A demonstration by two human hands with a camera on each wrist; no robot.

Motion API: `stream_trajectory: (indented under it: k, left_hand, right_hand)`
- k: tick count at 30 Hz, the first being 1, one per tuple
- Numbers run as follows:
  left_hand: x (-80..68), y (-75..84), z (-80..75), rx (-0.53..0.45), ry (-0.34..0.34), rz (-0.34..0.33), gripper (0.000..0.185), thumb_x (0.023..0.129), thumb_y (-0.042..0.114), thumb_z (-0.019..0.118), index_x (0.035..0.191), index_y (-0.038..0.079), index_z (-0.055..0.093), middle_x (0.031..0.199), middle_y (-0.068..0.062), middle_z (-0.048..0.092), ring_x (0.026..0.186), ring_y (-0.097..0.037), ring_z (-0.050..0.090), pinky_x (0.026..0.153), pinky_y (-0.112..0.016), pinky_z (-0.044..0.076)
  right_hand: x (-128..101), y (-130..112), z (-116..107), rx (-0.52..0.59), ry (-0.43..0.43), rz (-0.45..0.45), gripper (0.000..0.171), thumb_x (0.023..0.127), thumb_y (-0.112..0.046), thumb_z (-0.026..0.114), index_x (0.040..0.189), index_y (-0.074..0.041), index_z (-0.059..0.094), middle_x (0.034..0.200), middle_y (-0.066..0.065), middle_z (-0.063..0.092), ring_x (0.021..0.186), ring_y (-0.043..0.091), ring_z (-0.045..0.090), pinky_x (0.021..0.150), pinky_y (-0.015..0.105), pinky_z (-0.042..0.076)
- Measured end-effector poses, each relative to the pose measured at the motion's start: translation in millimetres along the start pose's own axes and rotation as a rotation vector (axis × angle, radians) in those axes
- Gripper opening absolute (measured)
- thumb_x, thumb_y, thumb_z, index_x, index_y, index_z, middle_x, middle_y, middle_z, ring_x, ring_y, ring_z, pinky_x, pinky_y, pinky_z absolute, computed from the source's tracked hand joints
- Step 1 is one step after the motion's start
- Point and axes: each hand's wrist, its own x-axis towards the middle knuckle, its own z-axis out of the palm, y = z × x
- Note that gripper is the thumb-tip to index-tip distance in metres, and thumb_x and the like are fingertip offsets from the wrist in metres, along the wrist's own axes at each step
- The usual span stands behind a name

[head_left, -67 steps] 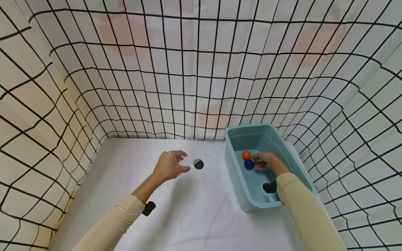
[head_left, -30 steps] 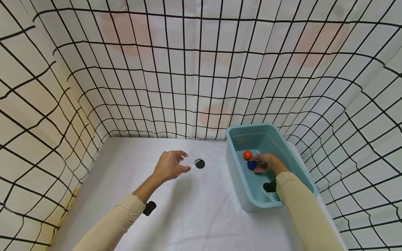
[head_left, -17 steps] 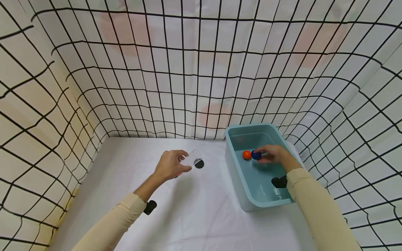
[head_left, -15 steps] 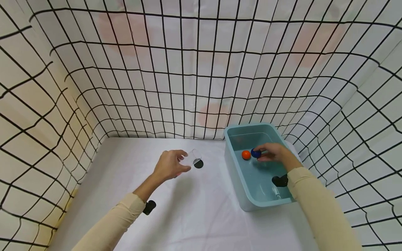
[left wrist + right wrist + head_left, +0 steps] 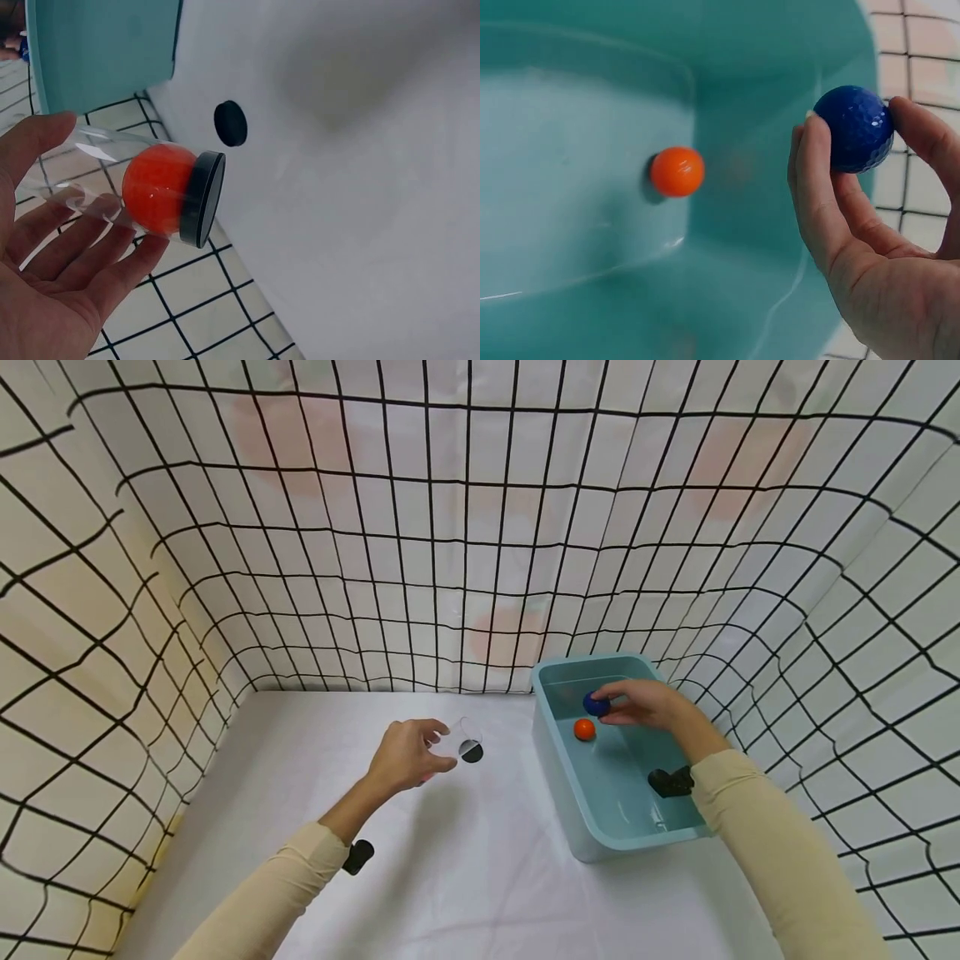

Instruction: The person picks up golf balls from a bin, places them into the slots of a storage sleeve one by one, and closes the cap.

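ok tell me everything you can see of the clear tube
The clear tube is a transparent cylinder, glass or plastic by its look. A black cap closes one end, with an orange ball inside next to it; the other end shows no cap. The left grip holds it above the white table, seemingly tilted, capped end lower.

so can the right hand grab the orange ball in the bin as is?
Probably not: the right hand is pinching the blue ball. Otherwise the way looks free; the orange ball lies uncovered on the floor of the bin.
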Motion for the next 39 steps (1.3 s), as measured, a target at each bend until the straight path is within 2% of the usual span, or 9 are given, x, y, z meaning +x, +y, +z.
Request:
stream_trajectory:
  k: [4, 7, 13, 18, 24, 32, 39]
  left_hand:
    - [0.5, 0.4, 2.5, 0.0, 0.01, 0.01, 0.04, 0.076, 0.024, 0.088, 0.111, 0.009, 0.076, 0.1, -0.012, 0.078, 0.087, -0.023, 0.074, 0.07, -0.033, 0.059]
    - [1.2, 1.4, 4.6, -0.005, 0.013, 0.018, 0.04, 0.075, 0.024, 0.088, 0.11, 0.009, 0.077, 0.099, -0.012, 0.078, 0.087, -0.023, 0.074, 0.069, -0.033, 0.058]
    - [3.1, 6.5, 7.7, -0.009, -0.005, 0.021, 0.04, 0.075, 0.023, 0.089, 0.11, 0.009, 0.076, 0.1, -0.011, 0.078, 0.082, -0.019, 0.072, 0.064, -0.028, 0.056]
    - [5.2, 9.6, 10.3, -0.002, -0.023, 0.022, 0.04, 0.075, 0.023, 0.089, 0.111, 0.009, 0.076, 0.101, -0.012, 0.077, 0.083, -0.02, 0.071, 0.063, -0.028, 0.055]
    - [6.9, 12.5, 11.1, 0.012, -0.031, 0.021, 0.04, 0.075, 0.024, 0.089, 0.11, 0.01, 0.076, 0.101, -0.011, 0.077, 0.082, -0.019, 0.071, 0.063, -0.027, 0.055]
    - [8.1, 15.5, 12.4, 0.02, -0.035, 0.03, 0.041, 0.074, 0.024, 0.089, 0.109, 0.009, 0.076, 0.099, -0.011, 0.077, 0.076, -0.016, 0.07, 0.061, -0.027, 0.055]
    - [8.5, 18.5, 12.7, 0.017, -0.032, 0.044, 0.04, 0.073, 0.023, 0.09, 0.108, 0.008, 0.076, 0.097, -0.012, 0.077, 0.063, -0.011, 0.066, 0.055, -0.025, 0.052]
  right_hand:
    - [-7.5, -13.6, 11.7, -0.037, -0.011, -0.041, 0.072, 0.099, -0.021, 0.065, 0.155, 0.003, 0.027, 0.155, 0.032, 0.038, 0.101, 0.021, 0.068, 0.106, 0.037, 0.049]
    - [-13.6, -22.0, 22.0, -0.068, -0.012, -0.057, 0.074, 0.096, -0.022, 0.068, 0.154, 0.003, 0.03, 0.153, 0.033, 0.04, 0.105, 0.024, 0.069, 0.107, 0.039, 0.048]
    - [-20.8, -32.4, 48.7, -0.134, -0.062, -0.121, 0.056, 0.097, -0.02, 0.068, 0.142, 0.006, 0.048, 0.147, 0.032, 0.048, 0.123, 0.035, 0.063, 0.102, 0.041, 0.053]
    - [-24.8, -37.4, 72.6, -0.194, -0.104, -0.194, 0.041, 0.096, -0.019, 0.069, 0.127, 0.007, 0.058, 0.132, 0.026, 0.062, 0.11, 0.03, 0.07, 0.095, 0.04, 0.057]
    - [-25.2, -39.5, 98.4, -0.211, -0.121, -0.207, 0.039, 0.095, -0.018, 0.071, 0.124, 0.006, 0.06, 0.12, 0.022, 0.07, 0.095, 0.025, 0.075, 0.093, 0.042, 0.057]
    - [-22.9, -36.0, 125.7, -0.22, -0.152, -0.166, 0.045, 0.092, -0.02, 0.074, 0.126, 0.005, 0.06, 0.122, 0.023, 0.069, 0.096, 0.027, 0.075, 0.095, 0.046, 0.056]
    - [-22.0, -31.8, 136.7, -0.199, -0.164, -0.168, 0.041, 0.09, -0.017, 0.076, 0.122, 0.005, 0.065, 0.12, 0.023, 0.07, 0.095, 0.029, 0.075, 0.092, 0.045, 0.058]
